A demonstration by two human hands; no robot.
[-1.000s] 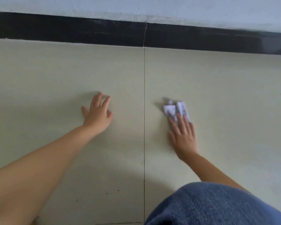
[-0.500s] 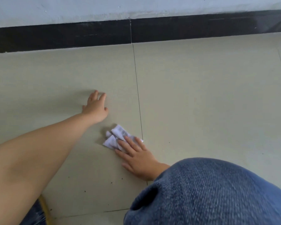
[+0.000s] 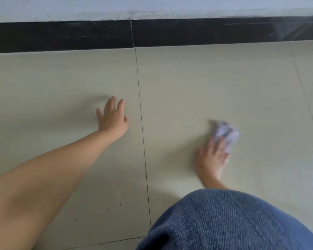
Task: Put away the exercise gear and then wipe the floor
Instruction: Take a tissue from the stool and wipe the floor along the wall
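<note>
Two hands are working on the tiled floor (image 3: 206,83), well apart from each other. Left hand (image 3: 113,120) is lying flat on the left tile, fingers spread and straight, palm down, gripping nothing; its bare forearm is running in from the lower-left corner. Right hand (image 3: 212,157) is pressing down on a crumpled white paper wad (image 3: 225,133) on the right tile, fingers extended over its near edge rather than curled round it. Both hand and wad are blurring, so finger detail is unclear; I cannot tell whether the thumb is pinching the paper. Wad is sticking out beyond the fingertips, toward the wall side, touching the floor.

Grout line (image 3: 143,134) is running between the two hands, closer to the left one. Black skirting strip (image 3: 61,36) is sitting along the far edge of the floor, with a pale wall (image 3: 152,6) above it. Blue denim knee (image 3: 229,221) is filling the lower right, covering the right wrist. Few dark specks (image 3: 114,207) are sitting on the left tile near the forearm.
</note>
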